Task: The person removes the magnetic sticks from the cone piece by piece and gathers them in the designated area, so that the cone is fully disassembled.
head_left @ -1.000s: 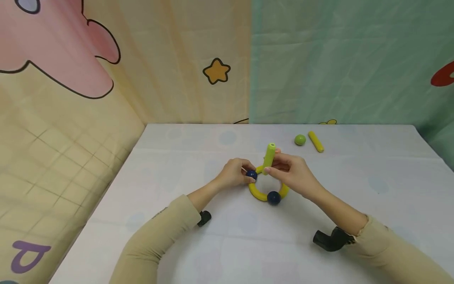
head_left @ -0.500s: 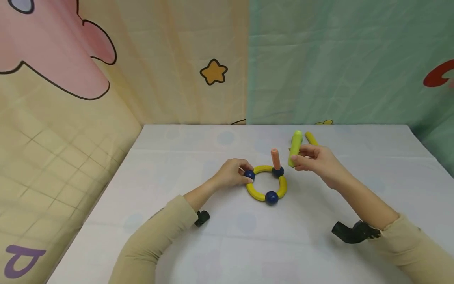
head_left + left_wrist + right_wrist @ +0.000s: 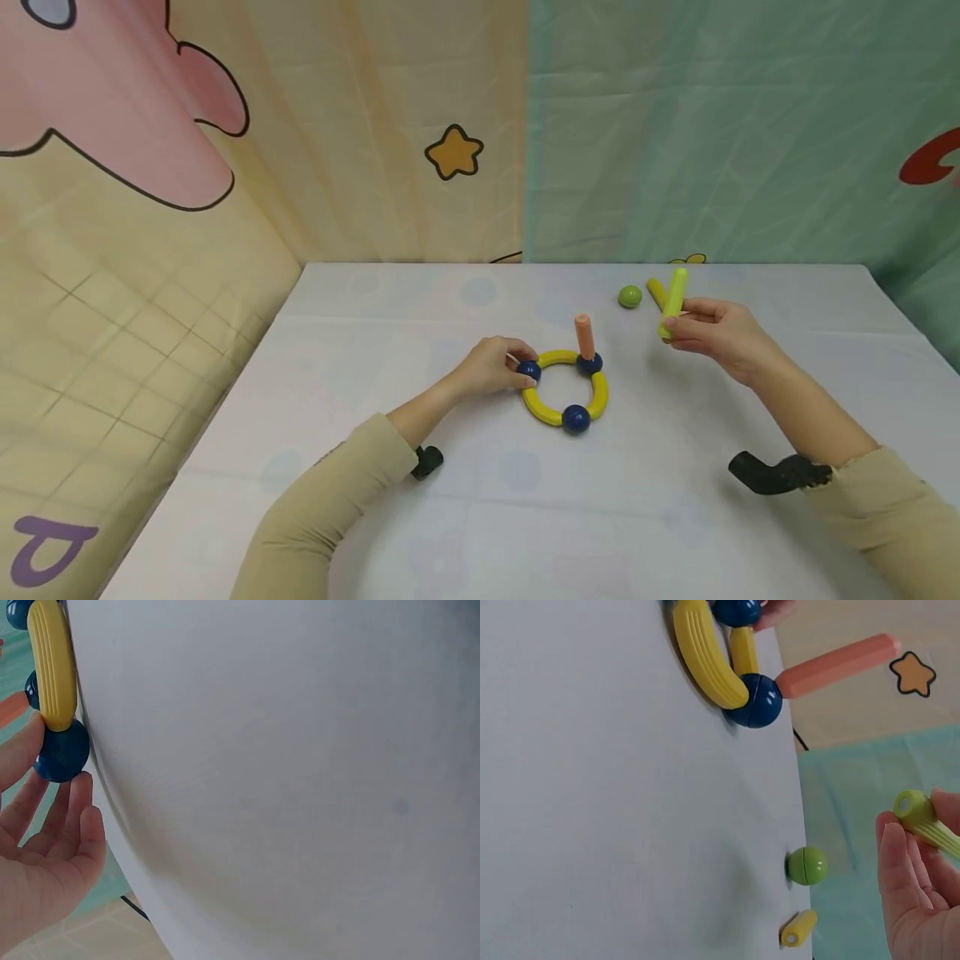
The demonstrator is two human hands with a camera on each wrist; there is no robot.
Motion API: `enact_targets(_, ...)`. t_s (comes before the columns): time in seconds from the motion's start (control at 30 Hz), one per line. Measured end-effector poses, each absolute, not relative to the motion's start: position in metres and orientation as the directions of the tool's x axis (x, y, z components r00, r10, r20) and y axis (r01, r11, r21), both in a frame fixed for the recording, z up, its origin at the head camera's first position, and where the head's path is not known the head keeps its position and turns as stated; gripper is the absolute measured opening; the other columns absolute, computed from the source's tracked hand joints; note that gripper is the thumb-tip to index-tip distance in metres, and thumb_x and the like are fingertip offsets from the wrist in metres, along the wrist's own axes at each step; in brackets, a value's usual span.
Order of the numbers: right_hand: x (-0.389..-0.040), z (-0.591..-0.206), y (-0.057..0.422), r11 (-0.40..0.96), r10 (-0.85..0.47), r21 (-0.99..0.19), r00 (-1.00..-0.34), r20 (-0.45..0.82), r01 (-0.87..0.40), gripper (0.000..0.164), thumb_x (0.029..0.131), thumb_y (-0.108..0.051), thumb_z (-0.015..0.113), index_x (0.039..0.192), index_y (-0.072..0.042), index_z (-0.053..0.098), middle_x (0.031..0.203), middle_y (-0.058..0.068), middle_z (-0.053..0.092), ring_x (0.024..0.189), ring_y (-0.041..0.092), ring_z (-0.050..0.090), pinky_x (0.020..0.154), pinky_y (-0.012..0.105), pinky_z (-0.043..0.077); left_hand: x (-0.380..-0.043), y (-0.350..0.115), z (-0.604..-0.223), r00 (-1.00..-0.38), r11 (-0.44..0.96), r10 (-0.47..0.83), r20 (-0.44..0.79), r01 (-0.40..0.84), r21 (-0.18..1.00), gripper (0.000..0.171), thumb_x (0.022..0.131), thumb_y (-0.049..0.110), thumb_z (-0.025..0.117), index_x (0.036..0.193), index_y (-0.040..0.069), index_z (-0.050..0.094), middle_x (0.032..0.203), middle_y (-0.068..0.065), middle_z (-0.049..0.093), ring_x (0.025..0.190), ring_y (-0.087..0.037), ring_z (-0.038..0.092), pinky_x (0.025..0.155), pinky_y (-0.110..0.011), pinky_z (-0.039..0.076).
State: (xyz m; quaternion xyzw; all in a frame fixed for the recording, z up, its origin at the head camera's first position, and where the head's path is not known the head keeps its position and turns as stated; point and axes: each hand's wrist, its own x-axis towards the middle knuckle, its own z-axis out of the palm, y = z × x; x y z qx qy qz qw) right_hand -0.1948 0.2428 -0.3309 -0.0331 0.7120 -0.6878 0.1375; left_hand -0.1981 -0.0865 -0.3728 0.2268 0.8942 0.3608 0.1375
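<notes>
A ring of yellow curved sticks (image 3: pixel 542 408) joined by three dark blue balls lies mid-table. From its back-right blue ball (image 3: pixel 589 365) a salmon-orange stick (image 3: pixel 584 335) stands nearly upright. My left hand (image 3: pixel 491 365) pinches the ring's left blue ball (image 3: pixel 64 754) between thumb and fingers. Off to the right, my right hand (image 3: pixel 723 333) holds a lime-green ribbed stick (image 3: pixel 677 292) raised over the table. A pale round spot shows on that stick's end in the right wrist view. The stick overlaps a straight yellow stick (image 3: pixel 656 290) lying behind it.
A green ball (image 3: pixel 630 296) rests near the table's back edge, left of the yellow stick. White patterned cloth covers the table (image 3: pixel 375 533). Printed curtains (image 3: pixel 360 125) stand behind it and along the left. A black wrist camera (image 3: pixel 776 475) hangs from the right sleeve.
My right hand has moved from above the ring to the right with the lime-green stick, uncovering the upright orange stick. My left hand has stayed on the blue ball.
</notes>
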Motion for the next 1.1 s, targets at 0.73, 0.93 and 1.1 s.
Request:
enact_targets(0.73,-0.211,-0.34,0.274,-0.025,-0.064,-0.965,-0.964,-0.258,0.26,0.037,0.082,-0.01,0.072,0.108,-0.011,0.046,0.078,-0.008,0.066,0.072,0.008,0.067,0.068,0.022,0.053,-0.197,-0.088,-0.371,-0.849,0.639,0.52,-0.096,0.312,0.703,0.04,0.081,0.015,0.074,0.119,0.007,0.064,0.117,-0.008,0.063,0.088,-0.015,0.055,0.073,-0.02,0.045)
enact_targets(0.93,-0.219,-0.344,0.281,-0.004,-0.019,-0.959,-0.959,-0.283,0.283,0.04,0.08,-0.015,0.074,0.108,-0.01,0.047,0.076,-0.01,0.065,0.071,0.004,0.065,0.067,0.02,0.052,-0.197,-0.088,-0.371,-0.851,0.641,0.516,-0.097,0.308,0.703,0.041,0.081,0.015,0.074,0.12,0.007,0.064,0.117,-0.008,0.063,0.091,-0.015,0.056,0.076,-0.02,0.046)
enact_targets(1.1,-0.225,-0.352,0.288,-0.022,0.002,-0.956,-0.956,-0.293,0.293,0.04,0.079,-0.015,0.075,0.108,-0.01,0.047,0.074,-0.01,0.066,0.07,0.004,0.065,0.066,0.019,0.051,-0.197,-0.087,-0.372,-0.854,0.639,0.511,-0.102,0.298,0.709,0.041,0.081,0.015,0.074,0.12,0.007,0.063,0.118,-0.008,0.063,0.092,-0.014,0.056,0.077,-0.02,0.046)
